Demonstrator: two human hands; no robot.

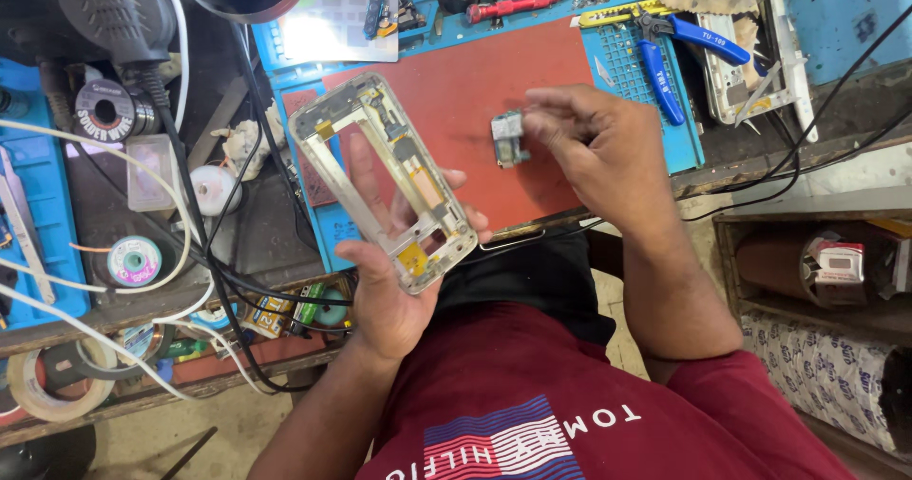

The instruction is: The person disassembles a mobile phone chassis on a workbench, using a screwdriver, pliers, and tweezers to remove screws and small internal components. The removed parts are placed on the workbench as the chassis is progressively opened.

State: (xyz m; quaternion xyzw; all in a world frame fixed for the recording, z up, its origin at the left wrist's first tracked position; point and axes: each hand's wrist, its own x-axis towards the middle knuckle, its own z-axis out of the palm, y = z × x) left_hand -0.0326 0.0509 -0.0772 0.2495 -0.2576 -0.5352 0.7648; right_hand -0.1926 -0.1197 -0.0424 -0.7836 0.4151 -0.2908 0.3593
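Observation:
My left hand [385,280] holds a bare metal phone frame [380,176] by its lower end, tilted, with fingers showing through its open middle. Small gold and dark parts sit inside the frame. My right hand [594,143] pinches a small grey-green component [509,138] between thumb and fingertips, just right of the frame. Both hands hover over a red work mat [475,81] on a blue bench pad [679,138].
Blue-handled cutters [670,48] and a red screwdriver [513,5] lie at the back. Solder spools [133,259], black and white cables [204,252] and tape [43,385] crowd the left. Another phone frame [750,81] lies back right. A wooden shelf [817,271] stands right.

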